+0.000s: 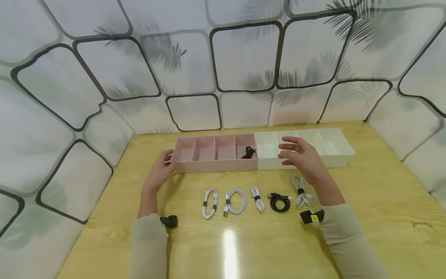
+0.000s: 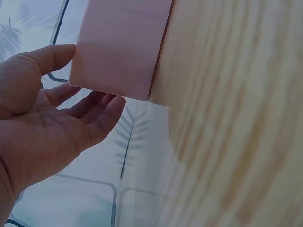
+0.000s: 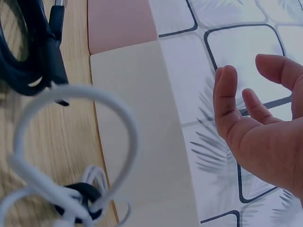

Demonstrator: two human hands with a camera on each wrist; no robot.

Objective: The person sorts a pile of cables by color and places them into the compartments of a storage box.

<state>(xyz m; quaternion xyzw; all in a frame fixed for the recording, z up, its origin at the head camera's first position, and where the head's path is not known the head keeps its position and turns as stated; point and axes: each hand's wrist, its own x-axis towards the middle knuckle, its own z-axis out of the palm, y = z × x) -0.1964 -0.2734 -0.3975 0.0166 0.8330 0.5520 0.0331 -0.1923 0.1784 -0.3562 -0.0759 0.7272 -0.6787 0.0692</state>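
Observation:
A pink divided box (image 1: 216,166) stands at the back of the table, joined end to end with a white divided box (image 1: 336,161) on its right. At the pink box's left end is my left hand (image 1: 161,170), thumb and fingertips by its edge with the fingers loosely bent. In the left wrist view, that hand (image 2: 52,109) meets the end of the box. My right hand (image 1: 303,159) hovers over the white box, fingers spread and holding nothing. A bundled black cable (image 1: 248,152) lies in the rightmost pink compartment.
In a row before the boxes lie white cable bundles (image 1: 204,209), (image 1: 244,199), (image 1: 258,202), a coiled black cable (image 1: 286,204) and a larger white cable bundle (image 1: 302,198). Patterned fabric (image 1: 244,112) rises behind the wooden table (image 1: 195,248) and along both sides.

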